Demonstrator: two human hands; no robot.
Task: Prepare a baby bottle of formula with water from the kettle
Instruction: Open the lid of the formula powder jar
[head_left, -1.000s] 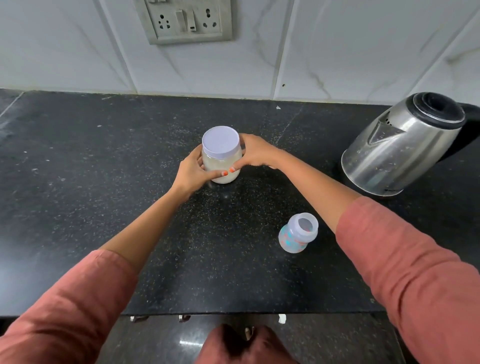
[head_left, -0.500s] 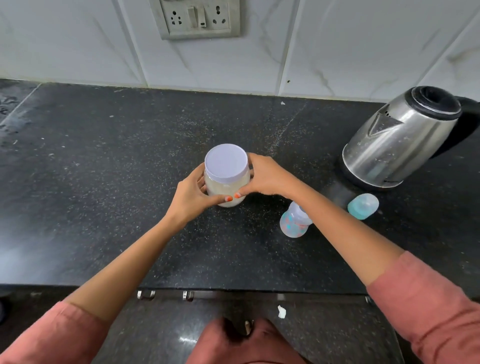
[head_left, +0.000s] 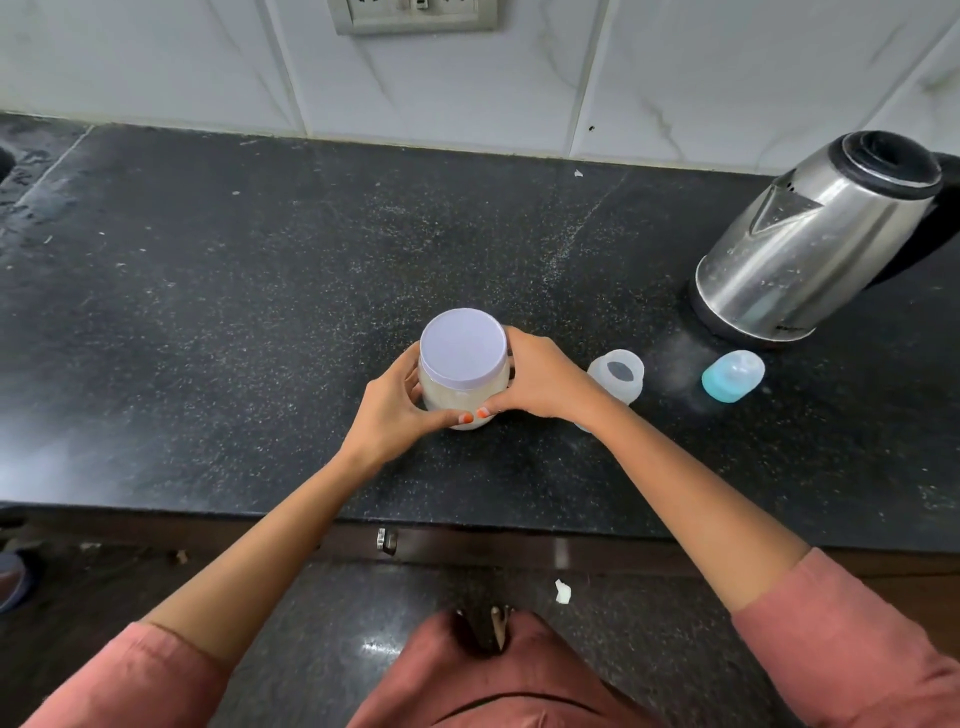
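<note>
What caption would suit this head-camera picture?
Left hand and right hand hold the lidded jar on the black counter, beside the open baby bottle and kettle.

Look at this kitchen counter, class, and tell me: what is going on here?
A person grips a jar of pale powder with both hands, the left hand and right hand wrapped round its sides, its lilac lid still on. The open baby bottle stands just right of it on the black counter. Its teal cap sits further right, and the steel kettle stands beyond, untouched.
</note>
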